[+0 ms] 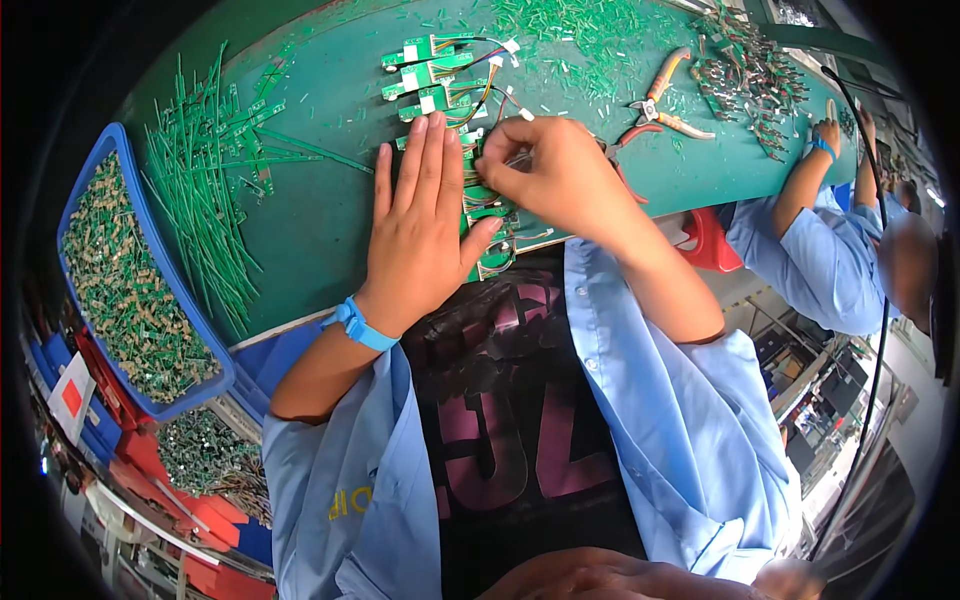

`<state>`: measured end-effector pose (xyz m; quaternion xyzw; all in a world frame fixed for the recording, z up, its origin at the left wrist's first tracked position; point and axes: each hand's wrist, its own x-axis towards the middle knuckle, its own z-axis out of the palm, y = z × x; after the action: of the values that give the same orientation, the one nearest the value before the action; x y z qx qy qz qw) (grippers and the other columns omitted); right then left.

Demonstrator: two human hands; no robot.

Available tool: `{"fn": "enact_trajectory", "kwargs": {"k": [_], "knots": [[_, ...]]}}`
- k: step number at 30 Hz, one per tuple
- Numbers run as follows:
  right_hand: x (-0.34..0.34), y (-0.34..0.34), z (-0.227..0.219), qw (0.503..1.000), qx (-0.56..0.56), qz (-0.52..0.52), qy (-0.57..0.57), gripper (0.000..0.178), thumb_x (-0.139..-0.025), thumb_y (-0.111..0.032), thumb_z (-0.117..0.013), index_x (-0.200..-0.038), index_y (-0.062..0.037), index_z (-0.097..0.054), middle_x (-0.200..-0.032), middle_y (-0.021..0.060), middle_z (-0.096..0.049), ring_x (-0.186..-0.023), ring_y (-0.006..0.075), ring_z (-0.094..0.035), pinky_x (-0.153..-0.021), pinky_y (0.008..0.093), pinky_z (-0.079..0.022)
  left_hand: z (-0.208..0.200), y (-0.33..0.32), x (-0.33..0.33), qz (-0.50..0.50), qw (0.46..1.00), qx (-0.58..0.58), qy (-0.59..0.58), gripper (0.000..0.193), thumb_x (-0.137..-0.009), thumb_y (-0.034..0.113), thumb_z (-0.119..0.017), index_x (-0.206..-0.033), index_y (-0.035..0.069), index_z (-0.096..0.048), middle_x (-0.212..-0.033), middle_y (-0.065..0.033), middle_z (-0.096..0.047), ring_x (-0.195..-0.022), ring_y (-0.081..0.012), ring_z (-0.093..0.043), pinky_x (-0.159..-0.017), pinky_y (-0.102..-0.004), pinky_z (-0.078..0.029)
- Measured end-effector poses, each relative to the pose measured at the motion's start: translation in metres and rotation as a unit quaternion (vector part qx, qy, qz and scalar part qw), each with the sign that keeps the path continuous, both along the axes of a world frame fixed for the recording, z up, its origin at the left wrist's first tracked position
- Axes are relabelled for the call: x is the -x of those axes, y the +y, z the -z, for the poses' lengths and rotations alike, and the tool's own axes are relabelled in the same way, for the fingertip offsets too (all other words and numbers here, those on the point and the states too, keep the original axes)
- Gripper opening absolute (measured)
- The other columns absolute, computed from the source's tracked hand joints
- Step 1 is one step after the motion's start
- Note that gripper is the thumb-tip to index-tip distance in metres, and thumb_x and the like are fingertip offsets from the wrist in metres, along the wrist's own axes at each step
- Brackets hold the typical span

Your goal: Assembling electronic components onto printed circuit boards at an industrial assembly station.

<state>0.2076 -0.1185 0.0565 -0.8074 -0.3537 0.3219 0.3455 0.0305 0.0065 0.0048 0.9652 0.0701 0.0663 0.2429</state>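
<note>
A column of small green circuit boards [428, 74] with thin coloured wires and white plugs runs toward me across the green work mat. My left hand [420, 215] lies flat on the boards in the middle of this column, fingers stretched out and pointing away. Beside it, my right hand [560, 170] is closed, thumb and forefinger pinched over the wire side of the boards. What sits in that pinch is hidden. More wired boards [492, 262] show below the left thumb. Orange-handled pliers [655, 100] and red-handled cutters [622, 160] lie to the right.
Thin green board strips [200, 190] are heaped at left, next to a blue bin [222, 350] full of small parts. Green scraps [580, 40] cover the far mat [310, 205]. A pile of wired parts [750, 80] lies at far right, near a co-worker's arm [800, 185].
</note>
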Motion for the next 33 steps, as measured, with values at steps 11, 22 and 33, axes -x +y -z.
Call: {"fn": "enact_trajectory", "kwargs": {"k": [11,22,33], "knots": [[0.008,-0.063,0.019,0.942,-0.036,0.116,0.312,0.013,-0.103,-0.010,-0.073,-0.093,-0.0010,-0.074,-0.079,0.0038,-0.073,-0.064,0.0106,-0.058,-0.059,0.0258,-0.046,-0.036,0.016,-0.020,0.006,0.999,0.023,-0.024,0.079,-0.095,0.031,-0.079,-0.165,0.006,-0.052,-0.171,-0.0175,-0.046,-0.152,-0.0394,-0.047,-0.129,-0.0591,-0.032],[0.038,-0.058,0.001,0.996,-0.031,0.045,0.074,0.017,-0.094,-0.006,-0.083,-0.082,-0.0040,-0.072,-0.072,-0.0021,-0.065,-0.064,0.0090,-0.052,-0.061,0.0285,-0.044,-0.026,0.028,-0.035,0.006,0.989,0.126,-0.078,0.045,-0.084,0.013,-0.089,-0.126,0.010,-0.074,-0.128,-0.0060,-0.073,-0.120,-0.0266,-0.064,-0.106,-0.0401,-0.049],[0.007,-0.071,0.023,0.958,-0.102,0.027,0.265,0.024,-0.091,-0.004,-0.081,-0.111,-0.0043,-0.069,-0.081,0.0048,-0.069,-0.065,0.0189,-0.060,-0.063,0.0350,-0.048,-0.035,0.044,-0.030,-0.102,0.911,0.398,-0.045,0.028,-0.088,0.003,-0.086,-0.114,0.007,-0.075,-0.101,-0.0045,-0.077,-0.094,-0.0216,-0.069,-0.090,-0.0353,-0.056]]}}
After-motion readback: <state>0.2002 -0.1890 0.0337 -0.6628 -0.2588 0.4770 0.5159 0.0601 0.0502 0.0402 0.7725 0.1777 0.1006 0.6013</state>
